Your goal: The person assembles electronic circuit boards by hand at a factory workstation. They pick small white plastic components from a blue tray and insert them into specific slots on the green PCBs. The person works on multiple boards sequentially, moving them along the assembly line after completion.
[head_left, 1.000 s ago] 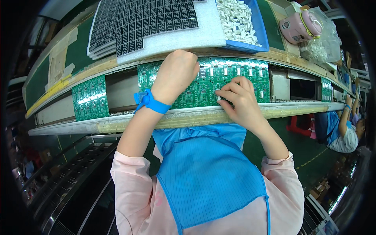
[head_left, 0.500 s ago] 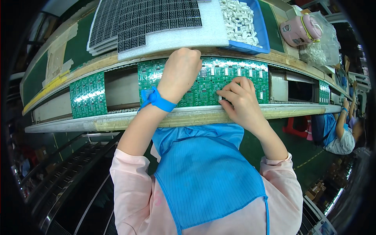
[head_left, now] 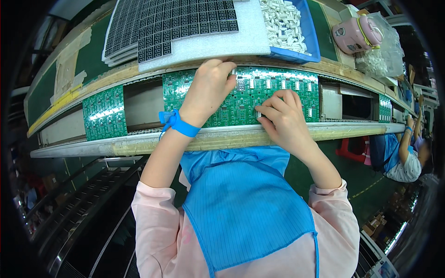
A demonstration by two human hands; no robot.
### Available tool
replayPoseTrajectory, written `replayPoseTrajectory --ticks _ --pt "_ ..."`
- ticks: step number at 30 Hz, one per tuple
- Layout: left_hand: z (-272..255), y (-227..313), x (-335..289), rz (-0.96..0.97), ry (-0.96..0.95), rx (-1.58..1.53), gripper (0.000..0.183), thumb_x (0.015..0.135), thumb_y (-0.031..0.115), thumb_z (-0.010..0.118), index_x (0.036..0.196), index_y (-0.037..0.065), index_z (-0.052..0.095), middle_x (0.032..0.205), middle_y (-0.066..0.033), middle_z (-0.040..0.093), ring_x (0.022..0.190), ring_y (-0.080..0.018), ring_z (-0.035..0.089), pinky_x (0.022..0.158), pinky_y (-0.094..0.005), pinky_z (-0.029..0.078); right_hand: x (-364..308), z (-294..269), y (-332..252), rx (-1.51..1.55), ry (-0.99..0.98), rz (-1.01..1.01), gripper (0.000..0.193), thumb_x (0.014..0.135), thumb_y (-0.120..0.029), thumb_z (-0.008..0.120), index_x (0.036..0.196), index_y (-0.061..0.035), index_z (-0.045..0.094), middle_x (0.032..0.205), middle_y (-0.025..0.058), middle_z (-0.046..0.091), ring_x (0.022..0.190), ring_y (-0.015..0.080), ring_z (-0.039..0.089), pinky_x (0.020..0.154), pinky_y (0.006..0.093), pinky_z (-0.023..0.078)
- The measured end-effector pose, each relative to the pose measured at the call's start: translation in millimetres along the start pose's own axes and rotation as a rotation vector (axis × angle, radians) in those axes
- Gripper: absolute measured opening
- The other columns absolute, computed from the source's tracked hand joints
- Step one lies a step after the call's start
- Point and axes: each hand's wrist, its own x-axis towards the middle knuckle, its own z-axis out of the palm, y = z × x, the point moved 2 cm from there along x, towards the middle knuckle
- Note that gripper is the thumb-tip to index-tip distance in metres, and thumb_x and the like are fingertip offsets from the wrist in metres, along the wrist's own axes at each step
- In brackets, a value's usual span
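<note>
A large green circuit board (head_left: 218,121) lies in the rail line before me, with several small white connectors (head_left: 268,84) standing along its far side. My left hand (head_left: 204,90), a blue strap round its wrist, is over the board's far edge. Its thumb and fingers are pinched together, and what they hold is too small to make out. Over the near middle of the board, my right hand (head_left: 286,118) has thumb and forefinger closed on a small white connector (head_left: 258,112) at the board's surface.
Beyond the rail, black digit displays (head_left: 185,23) lie in rows on white foam (head_left: 250,32). Beside them is a blue bin (head_left: 316,46) of white connectors. A pink bottle (head_left: 352,36) stands farther right. Another green board (head_left: 104,113) sits left in the rails. A co-worker (head_left: 403,157) is at far right.
My left hand has drawn slightly left and nearer, its fingers now showing in a pinch at the board's far edge. The right hand stays almost in place.
</note>
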Motion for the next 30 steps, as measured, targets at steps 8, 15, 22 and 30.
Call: replayPoseTrajectory --ticks 8,15,22,30 --pt "-5.0 0.3 -0.2 0.032 -0.055 -0.055 0.025 0.083 0.006 0.073 0.107 0.002 0.072 0.091 -0.0136 0.07 0.082 -0.0313 0.068 0.075 -0.0378 0.055 1.5 0.5 -3.1 -0.031 0.004 -0.025 0.028 0.074 -0.005 0.077 0.101 -0.0035 0.074 0.097 0.0052 0.064 0.104 0.0275 0.056 0.101 0.0486 0.041" --pt "-7.8 -5.7 -5.2 0.059 -0.067 -0.068 0.022 0.084 0.008 0.075 0.105 0.002 0.071 0.099 -0.0137 0.069 0.089 -0.0305 0.067 0.078 -0.038 0.055 2.8 3.3 -4.6 -0.067 0.011 -0.02 0.026 0.075 -0.005 0.077 0.101 -0.0047 0.074 0.096 0.0047 0.063 0.105 0.0271 0.055 0.104 0.0522 0.039" --pt "-6.4 -8.2 -9.0 0.08 -0.051 -0.043 0.026 0.08 0.012 0.079 0.103 0.003 0.072 0.1 -0.0118 0.07 0.095 -0.0301 0.066 0.081 -0.0381 0.054 3.1 1.7 -6.8 -0.162 -0.042 -0.035 0.025 0.075 -0.007 0.077 0.101 -0.0057 0.074 0.096 0.0045 0.063 0.107 0.0269 0.055 0.109 0.0554 0.037" --pt "-9.3 -4.4 -10.2 0.131 -0.099 0.021 0.042 0.074 0.014 0.083 0.114 0.007 0.073 0.099 -0.0085 0.075 0.096 -0.026 0.065 0.083 -0.0368 0.053 11.2 -0.1 -24.1 -0.37 -0.029 -0.111 0.012 0.073 -0.007 0.064 0.083 -0.0021 0.069 0.089 0.0085 0.059 0.104 0.0271 0.057 0.106 0.0542 0.04"
